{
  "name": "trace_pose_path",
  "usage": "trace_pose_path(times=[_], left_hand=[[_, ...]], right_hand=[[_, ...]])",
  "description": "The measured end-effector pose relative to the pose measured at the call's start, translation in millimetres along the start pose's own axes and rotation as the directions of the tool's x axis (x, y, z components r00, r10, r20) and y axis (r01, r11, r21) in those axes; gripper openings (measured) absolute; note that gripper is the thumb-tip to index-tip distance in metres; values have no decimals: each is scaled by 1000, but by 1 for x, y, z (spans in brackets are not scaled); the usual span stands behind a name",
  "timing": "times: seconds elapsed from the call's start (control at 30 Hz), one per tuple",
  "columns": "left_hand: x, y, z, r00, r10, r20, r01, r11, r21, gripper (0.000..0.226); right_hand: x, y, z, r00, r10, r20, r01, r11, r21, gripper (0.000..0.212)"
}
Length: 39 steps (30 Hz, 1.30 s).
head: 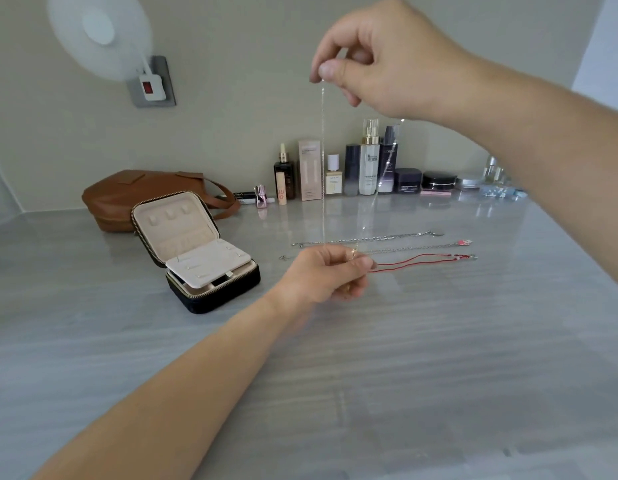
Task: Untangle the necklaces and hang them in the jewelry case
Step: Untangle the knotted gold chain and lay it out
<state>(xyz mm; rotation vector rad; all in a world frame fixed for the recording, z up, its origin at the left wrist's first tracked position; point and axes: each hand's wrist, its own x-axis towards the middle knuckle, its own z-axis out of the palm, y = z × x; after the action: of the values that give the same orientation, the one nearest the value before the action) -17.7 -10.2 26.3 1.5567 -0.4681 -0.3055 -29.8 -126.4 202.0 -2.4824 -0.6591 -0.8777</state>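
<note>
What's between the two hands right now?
Head view: only the thin chain, running straight from the right hand pinching it above to the left hand below.

The jewelry case sits left of three necklaces, bottles behind them.

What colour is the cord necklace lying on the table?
The cord necklace is red; the head view, the only one, shows it clearly.

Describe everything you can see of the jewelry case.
The jewelry case is square, black outside, with a zip round its edge and a cream lining that looks soft. It stands open on the grey counter, lid upright with three tabs, and an inner cream panel is propped over the base. No necklace hangs in it.
</note>
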Motion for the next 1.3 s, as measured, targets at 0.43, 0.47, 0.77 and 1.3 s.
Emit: trace_pose_path(times=[0.43, 0.47, 0.77, 1.3], left_hand=[[-1, 5, -4, 1000, -5, -12, 3, 984, -177, 12], [-1, 6, -4, 1000, -3, -18, 0, 984, -176, 11], [-3, 11, -4, 998, -58, -31, 56, 997, -61, 10], [-4, 10, 2, 994, -112, 12, 106, 970, 220, 21]], right_hand=[[-28, 45, -20, 981, 185, -50, -186, 983, -8, 15], [-34, 50, -19, 977, 207, -45, -207, 978, 6, 18], [-103, 90, 15, 864, 390, 319, -406, 914, -17, 24], [-121, 62, 51, 820, 270, 505, -353, 933, 76, 29]])
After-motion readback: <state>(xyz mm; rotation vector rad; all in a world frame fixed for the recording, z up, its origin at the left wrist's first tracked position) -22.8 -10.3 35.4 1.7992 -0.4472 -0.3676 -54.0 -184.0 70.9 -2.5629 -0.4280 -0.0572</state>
